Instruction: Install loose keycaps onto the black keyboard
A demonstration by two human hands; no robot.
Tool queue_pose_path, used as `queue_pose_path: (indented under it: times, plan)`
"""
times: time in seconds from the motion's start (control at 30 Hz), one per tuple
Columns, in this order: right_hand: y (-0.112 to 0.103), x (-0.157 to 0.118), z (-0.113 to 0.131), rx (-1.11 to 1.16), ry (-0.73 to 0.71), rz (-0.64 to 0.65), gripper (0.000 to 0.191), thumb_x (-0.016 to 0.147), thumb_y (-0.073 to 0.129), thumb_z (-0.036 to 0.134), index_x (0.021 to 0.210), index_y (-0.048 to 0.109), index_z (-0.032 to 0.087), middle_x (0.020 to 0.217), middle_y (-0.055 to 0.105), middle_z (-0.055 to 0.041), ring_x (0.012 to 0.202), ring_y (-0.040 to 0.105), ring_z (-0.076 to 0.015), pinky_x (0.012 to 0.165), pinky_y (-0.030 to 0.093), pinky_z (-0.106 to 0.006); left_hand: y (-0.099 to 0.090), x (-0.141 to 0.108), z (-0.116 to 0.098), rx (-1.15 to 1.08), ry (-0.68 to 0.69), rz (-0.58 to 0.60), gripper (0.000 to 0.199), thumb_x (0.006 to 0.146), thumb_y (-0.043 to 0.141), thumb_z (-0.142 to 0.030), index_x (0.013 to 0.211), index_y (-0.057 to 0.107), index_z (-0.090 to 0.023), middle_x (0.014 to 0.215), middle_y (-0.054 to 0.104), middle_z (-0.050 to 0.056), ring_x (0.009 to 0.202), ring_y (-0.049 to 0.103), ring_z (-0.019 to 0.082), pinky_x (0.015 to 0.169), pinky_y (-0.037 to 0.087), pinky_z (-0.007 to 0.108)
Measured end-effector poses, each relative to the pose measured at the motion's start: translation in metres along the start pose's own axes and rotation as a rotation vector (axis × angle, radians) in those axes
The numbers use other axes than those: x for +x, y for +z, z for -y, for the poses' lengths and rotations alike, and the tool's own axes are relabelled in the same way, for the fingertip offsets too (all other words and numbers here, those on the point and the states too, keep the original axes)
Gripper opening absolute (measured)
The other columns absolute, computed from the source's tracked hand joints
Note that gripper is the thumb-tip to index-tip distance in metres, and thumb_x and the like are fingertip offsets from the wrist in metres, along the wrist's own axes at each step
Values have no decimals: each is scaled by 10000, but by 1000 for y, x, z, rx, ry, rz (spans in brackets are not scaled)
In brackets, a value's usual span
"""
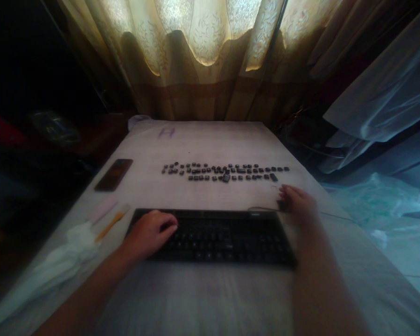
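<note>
A black keyboard (238, 238) lies across the front of the cloth-covered table, most of its keys in place. My left hand (154, 231) is over its left end, fingers curled with thumb and forefinger tips close together; whether anything is between them is hidden. Just past the keyboard's upper right corner, my right hand (297, 203) is blurred, its fingers bent and pressed together. Something pale and tiny shows at those fingertips, too faint to name. Behind the keyboard, loose black keycaps (226, 178) are spread in rough rows. A thin dark cable (266, 208) runs from the keyboard's back edge toward my right hand.
On the left of the table are a dark phone (114, 175), a brush with an orange handle (110, 226), a pinkish flat piece (103, 208) and a crumpled white cloth (80, 240). A patterned curtain (210, 56) hangs behind. Greenish clear plastic (385, 200) lies beyond the right edge.
</note>
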State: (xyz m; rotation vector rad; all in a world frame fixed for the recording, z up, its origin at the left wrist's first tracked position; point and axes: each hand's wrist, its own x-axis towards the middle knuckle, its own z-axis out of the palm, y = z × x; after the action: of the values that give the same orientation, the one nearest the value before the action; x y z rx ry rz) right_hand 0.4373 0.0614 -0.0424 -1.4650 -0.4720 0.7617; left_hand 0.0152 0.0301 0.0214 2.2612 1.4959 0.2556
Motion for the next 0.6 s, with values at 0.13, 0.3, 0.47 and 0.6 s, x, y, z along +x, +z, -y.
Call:
queue_pose_path:
  times: [0.13,0.3,0.47,0.6]
  plan:
    - [0,-1,1,-7,-3,-6,97,682,755,210,771,734,176,725,726,-25,573,635,-103,464,510,-173,2,1,-3,6,11,-11,139,836,570,-268,817,701,-225,873,724,26,884,639,218,828,461,352]
    - [1,-2,2,-10,11,-17,87,688,756,210,765,731,178,724,727,-29,583,645,-113,466,528,-180,4,2,0,2,1,-23,110,831,589,-243,860,693,-224,915,727,23,906,643,215,836,471,351]
    - [0,-1,0,-19,-13,4,107,694,765,224,777,723,171,735,724,-31,581,643,-115,467,528,-185,6,-1,0,15,14,-35,134,846,576,-226,868,707,-239,912,743,13,899,640,208,829,467,348]
    - [2,-3,2,-21,-13,-12,83,698,747,201,771,728,168,731,723,-30,582,640,-108,483,530,-182,6,-3,0,39,14,-42,129,850,590,-252,855,718,-241,931,741,23,928,630,223,862,449,372]
